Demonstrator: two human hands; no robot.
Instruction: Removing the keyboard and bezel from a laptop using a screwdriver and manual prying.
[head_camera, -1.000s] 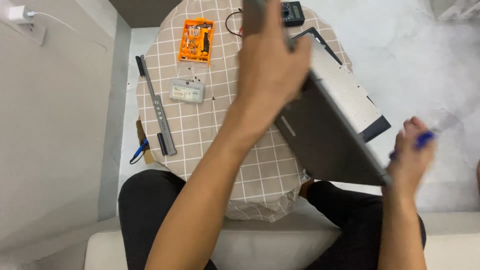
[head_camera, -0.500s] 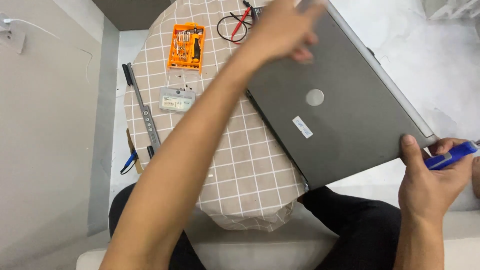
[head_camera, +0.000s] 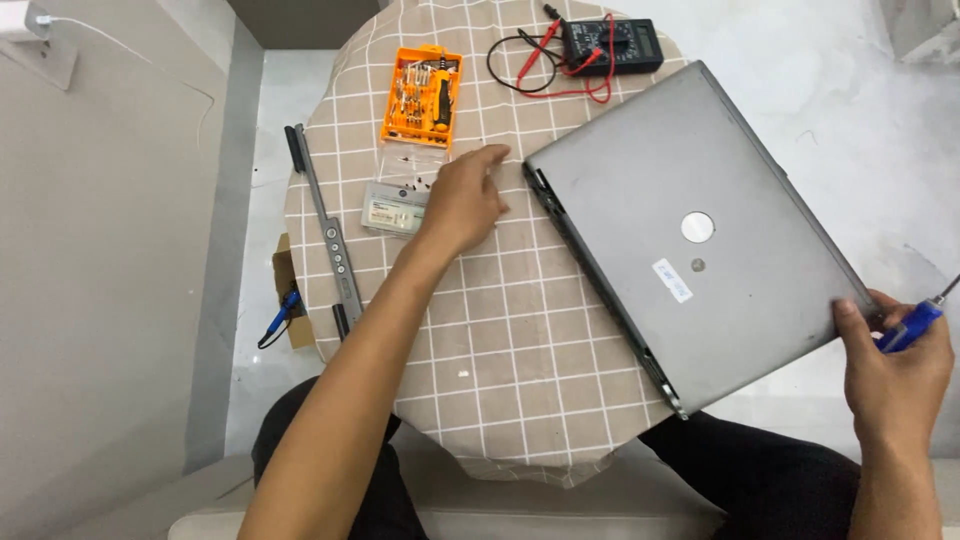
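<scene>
A closed grey laptop (head_camera: 690, 255) lies lid-up on the right half of a small round table (head_camera: 500, 380) covered with a beige checked cloth, set at an angle, its near right corner overhanging the table's right edge. The right hand (head_camera: 895, 375) grips that overhanging corner, thumb on the lid, and at the same time holds a blue-handled screwdriver (head_camera: 912, 325) closed in the fingers. The left hand (head_camera: 465, 200) rests near the table's centre, fingers loosely extended and pointing toward the laptop's left corner, not holding anything; it lies just beside a small clear plastic tray (head_camera: 395, 207) and a scatter of tiny screws (head_camera: 412, 170).

At the far edge of the table sits an orange screwdriver-bit case (head_camera: 422, 97), open, with 1 driver handle in it. To its right, at the far right edge, is a black multimeter (head_camera: 610, 45) with red and black leads coiled beside it. Along the left edge lies a long grey trim strip (head_camera: 328, 240). Beyond the left edge, a small cardboard box (head_camera: 288, 295) holds a blue-handled tool.
</scene>
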